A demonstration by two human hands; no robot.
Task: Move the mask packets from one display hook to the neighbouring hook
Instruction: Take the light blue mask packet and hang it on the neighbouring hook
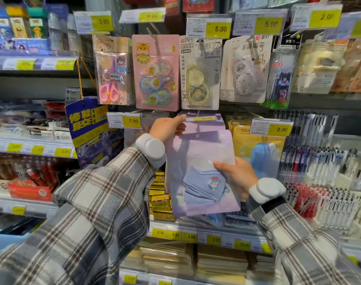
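A lilac mask packet (198,153) with a blue mask showing through its window is held in front of the display. My right hand (235,173) grips its right edge at mid-height. My left hand (167,128) reaches up to the top left, fingers at the price-tag end of the hook (202,118), touching the lilac packets (208,125) still hanging behind. Whether the held packet's hole is on the hook cannot be told. Yellow mask packets (257,145) hang on the neighbouring hook to the right, under a 2.00 tag.
Correction-tape and scissors cards (155,73) hang in the row above. A blue hanging sign (89,124) is to the left, racks of pens (323,161) to the right. Small yellow boxes (161,198) and price strips sit below the packets.
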